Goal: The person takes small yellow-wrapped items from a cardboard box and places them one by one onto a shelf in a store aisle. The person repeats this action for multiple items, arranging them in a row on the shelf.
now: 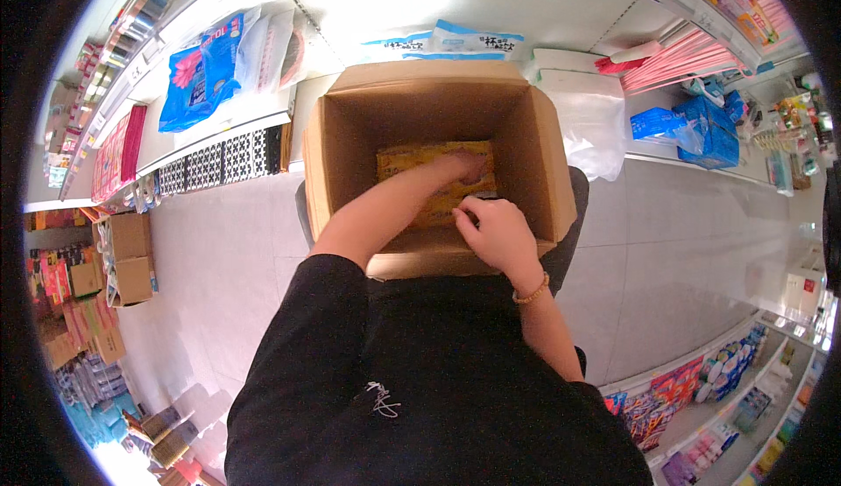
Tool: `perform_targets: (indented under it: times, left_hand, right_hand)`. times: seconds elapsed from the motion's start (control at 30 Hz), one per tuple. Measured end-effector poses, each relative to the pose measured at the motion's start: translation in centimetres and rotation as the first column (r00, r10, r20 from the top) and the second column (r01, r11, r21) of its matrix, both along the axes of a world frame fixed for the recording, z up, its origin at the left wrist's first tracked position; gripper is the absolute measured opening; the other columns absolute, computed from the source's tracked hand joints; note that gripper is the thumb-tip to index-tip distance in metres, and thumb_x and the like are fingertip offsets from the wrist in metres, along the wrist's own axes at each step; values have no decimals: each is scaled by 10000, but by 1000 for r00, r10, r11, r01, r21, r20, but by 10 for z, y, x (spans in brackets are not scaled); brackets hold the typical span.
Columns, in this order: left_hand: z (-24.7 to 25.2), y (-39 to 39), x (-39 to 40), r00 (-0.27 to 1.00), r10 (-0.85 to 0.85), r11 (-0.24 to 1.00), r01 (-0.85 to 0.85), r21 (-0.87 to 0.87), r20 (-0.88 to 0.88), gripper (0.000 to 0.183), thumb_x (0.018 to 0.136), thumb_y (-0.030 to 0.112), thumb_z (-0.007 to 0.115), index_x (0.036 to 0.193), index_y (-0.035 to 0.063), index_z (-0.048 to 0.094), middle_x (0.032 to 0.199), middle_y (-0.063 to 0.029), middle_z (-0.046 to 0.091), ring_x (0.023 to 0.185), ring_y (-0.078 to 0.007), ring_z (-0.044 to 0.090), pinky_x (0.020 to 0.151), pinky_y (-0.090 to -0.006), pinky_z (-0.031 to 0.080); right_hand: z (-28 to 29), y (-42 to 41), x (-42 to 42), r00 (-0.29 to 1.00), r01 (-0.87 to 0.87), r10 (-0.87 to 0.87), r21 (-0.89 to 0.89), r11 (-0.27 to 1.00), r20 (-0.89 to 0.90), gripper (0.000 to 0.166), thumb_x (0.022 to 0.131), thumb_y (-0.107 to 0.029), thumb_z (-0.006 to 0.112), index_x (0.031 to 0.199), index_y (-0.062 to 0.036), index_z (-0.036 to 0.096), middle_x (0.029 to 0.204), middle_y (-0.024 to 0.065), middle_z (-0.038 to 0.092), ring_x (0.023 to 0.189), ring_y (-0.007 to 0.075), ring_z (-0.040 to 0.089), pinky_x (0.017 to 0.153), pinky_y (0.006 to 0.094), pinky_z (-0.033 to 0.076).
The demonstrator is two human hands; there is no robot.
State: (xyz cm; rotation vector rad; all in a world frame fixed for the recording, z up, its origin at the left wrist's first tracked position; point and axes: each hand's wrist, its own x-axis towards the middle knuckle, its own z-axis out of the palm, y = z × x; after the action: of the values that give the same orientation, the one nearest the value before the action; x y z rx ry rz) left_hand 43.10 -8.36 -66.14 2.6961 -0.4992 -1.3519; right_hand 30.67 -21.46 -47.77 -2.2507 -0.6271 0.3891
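Observation:
A large open cardboard carton (pixel 552 151) stands before me, its top flaps spread outward. Flat yellow packages (pixel 401 158) with printing lie on its bottom. My left hand (pixel 470 165) reaches deep inside, down at the packages near the right inner wall. Shadow and blur hide its fingertips, so I cannot tell whether it grips one. Above the carton's near right side is my right hand (pixel 499 229), its fingers curled and its thumb close to the index finger. Whether something small is between them cannot be made out. A beaded bracelet (pixel 531 290) circles the right wrist.
Behind the carton, a shelf holds white-and-blue packets (pixel 473 40) and white plastic-wrapped packs (pixel 585 114). Blue packaged bags (pixel 200 75) lie at the left, pink-handled goods (pixel 683 59) at the right. Small cartons (pixel 131 259) stand on the left; a stocked shelf (pixel 696 394) is at lower right.

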Motion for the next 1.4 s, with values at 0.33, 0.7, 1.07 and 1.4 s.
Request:
perform_targets:
  times: [0.33,0.7,1.07,1.4]
  left_hand:
    - [-98,-2,-49,975,87,996,-82,-32,204,415,797,148,698,1197,51,640,1152,-166,673,1061,-339,660,826,-487,550]
    - [164,9,-24,968,-186,977,201,-74,171,259,805,117,709,1062,81,695,1032,-111,722,981,-303,690,810,-422,558]
    - [227,108,-68,846,527,415,-174,-893,79,250,859,94,691,1083,-13,660,951,-72,710,893,-140,664,815,-307,536]
    - [239,130,-66,497,593,661,150,-735,634,297,872,312,698,718,81,592,597,-78,576,558,-289,594,529,-395,475]
  right_hand:
    - [-1,-13,-6,1000,4,-3,32,999,-21,221,922,-274,582,902,-61,637,785,186,678,741,385,663,679,494,534]
    - [4,3,14,878,255,-375,372,893,297,181,837,-72,685,1002,-29,625,1000,149,657,928,337,628,819,402,506]
    - [6,17,23,947,320,-280,437,841,-154,277,985,-215,578,1095,33,632,824,144,701,715,167,674,655,322,513]
    - [45,27,45,918,357,-206,479,802,-339,287,888,-154,726,1091,35,651,965,85,717,873,138,665,788,295,537]
